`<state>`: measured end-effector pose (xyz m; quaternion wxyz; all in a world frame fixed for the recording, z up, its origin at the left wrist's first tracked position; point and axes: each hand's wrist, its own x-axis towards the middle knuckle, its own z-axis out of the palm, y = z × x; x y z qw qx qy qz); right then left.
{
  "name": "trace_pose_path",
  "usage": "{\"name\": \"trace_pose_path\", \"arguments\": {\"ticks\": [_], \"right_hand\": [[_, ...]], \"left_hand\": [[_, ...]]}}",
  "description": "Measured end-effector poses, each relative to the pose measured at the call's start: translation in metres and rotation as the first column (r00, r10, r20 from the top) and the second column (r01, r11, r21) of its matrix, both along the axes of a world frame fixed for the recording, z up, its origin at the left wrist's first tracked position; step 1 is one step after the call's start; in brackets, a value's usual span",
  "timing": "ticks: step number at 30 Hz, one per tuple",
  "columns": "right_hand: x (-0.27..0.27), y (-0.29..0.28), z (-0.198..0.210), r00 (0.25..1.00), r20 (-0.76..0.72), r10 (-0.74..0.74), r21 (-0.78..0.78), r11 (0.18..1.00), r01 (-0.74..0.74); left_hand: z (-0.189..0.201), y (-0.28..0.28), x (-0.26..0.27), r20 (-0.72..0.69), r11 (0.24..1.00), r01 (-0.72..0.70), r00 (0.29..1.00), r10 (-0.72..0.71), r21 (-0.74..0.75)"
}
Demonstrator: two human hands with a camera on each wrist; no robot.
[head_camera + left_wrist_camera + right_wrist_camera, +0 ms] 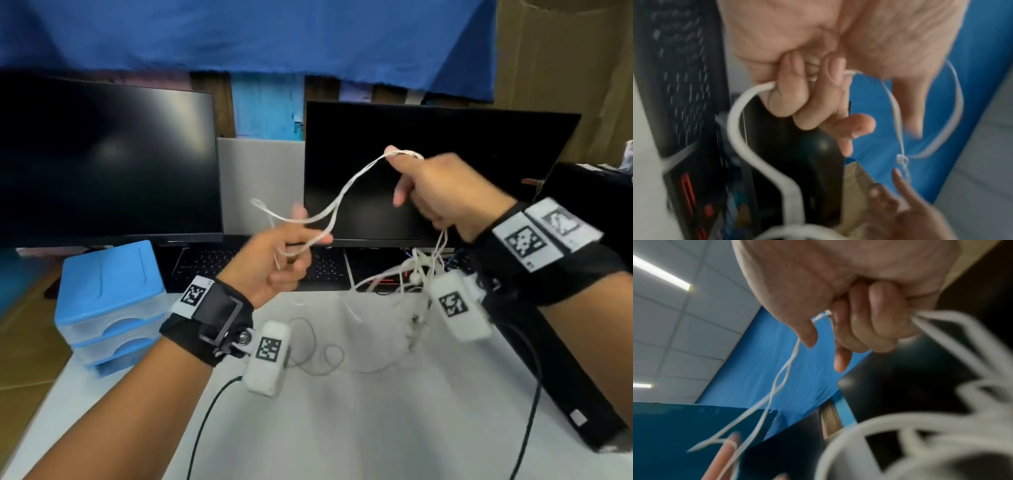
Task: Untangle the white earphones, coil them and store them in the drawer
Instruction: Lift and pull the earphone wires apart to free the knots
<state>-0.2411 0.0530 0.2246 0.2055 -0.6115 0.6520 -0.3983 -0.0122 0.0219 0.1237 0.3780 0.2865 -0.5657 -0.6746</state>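
Note:
The white earphones [346,190] stretch in the air between both hands, above the keyboard. My left hand [284,255] holds the cord with curled fingers [789,91], a loop sticking out to the left. My right hand [435,192] is raised higher and grips the cord [785,374], with a strand over its index finger. More cord hangs below the right hand in a tangle [416,274] down to the table. The blue drawer unit [109,301] stands at the left with all drawers closed.
Two dark monitors [109,161] stand behind, with a black keyboard [260,267] below them. A black box [561,363] lies at the right of the white table [359,428]. Thin cables trail across the table from the wrist cameras.

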Motion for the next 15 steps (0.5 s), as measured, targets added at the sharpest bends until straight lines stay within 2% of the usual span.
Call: {"name": "trace_pose_path", "arguments": {"ticks": [1,2,3,4,6,7,8,9,10,11,12,13,14,15], "right_hand": [[-0.009,-0.001,0.011,0.991,-0.126,-0.043,-0.101,0.994,0.031],[-0.021,-0.002,0.022,0.96,-0.261,-0.107,-0.208,0.977,0.052],[-0.034,-0.003,0.033,0.914,-0.359,-0.187,-0.297,0.952,0.078],[-0.045,-0.002,0.042,0.887,-0.382,-0.26,-0.353,0.928,0.12],[-0.056,-0.004,0.051,0.937,-0.212,-0.277,-0.353,0.916,0.191],[-0.054,-0.006,0.051,0.98,-0.027,-0.199,-0.292,0.939,0.183],[-0.049,-0.007,0.048,0.974,0.206,-0.097,-0.192,0.972,0.138],[-0.041,-0.008,0.042,0.913,0.407,-0.016,-0.084,0.995,0.055],[-0.033,-0.007,0.032,0.87,0.493,0.028,0.013,0.999,-0.039],[-0.03,-0.009,0.02,0.888,0.458,0.048,0.092,0.991,-0.101],[-0.029,-0.01,0.01,0.938,0.342,0.055,0.142,0.984,-0.109],[-0.032,-0.012,0.003,0.984,0.176,0.041,0.149,0.986,-0.068],[-0.037,-0.013,0.0,1.0,0.026,-0.016,0.107,0.994,0.013],[-0.046,-0.013,0.002,0.986,-0.118,-0.115,0.019,0.993,0.118]], "left_hand": [[-0.004,-0.003,0.005,0.192,0.991,-0.031,0.98,0.056,-0.132],[-0.011,-0.01,0.012,0.345,0.965,-0.084,0.923,0.17,-0.25],[-0.018,-0.017,0.021,0.413,0.929,-0.17,0.859,0.303,-0.329],[-0.027,-0.026,0.03,0.415,0.9,-0.263,0.817,0.4,-0.349],[-0.037,-0.035,0.043,0.303,0.889,-0.394,0.839,0.452,-0.234],[-0.039,-0.037,0.044,0.226,0.889,-0.433,0.861,0.457,-0.149],[-0.039,-0.038,0.043,0.124,0.89,-0.452,0.882,0.455,-0.048],[-0.036,-0.035,0.041,0.003,0.896,-0.436,0.899,0.437,0.086],[-0.036,-0.034,0.04,-0.145,0.896,-0.378,0.898,0.416,0.231],[-0.035,-0.036,0.041,-0.271,0.887,-0.307,0.872,0.407,0.345],[-0.037,-0.04,0.046,-0.334,0.872,-0.275,0.843,0.421,0.404],[-0.038,-0.043,0.05,-0.34,0.848,-0.29,0.821,0.458,0.443],[-0.039,-0.047,0.055,-0.264,0.82,-0.378,0.816,0.514,0.428],[-0.044,-0.051,0.063,-0.124,0.787,-0.515,0.805,0.58,0.34]]}}
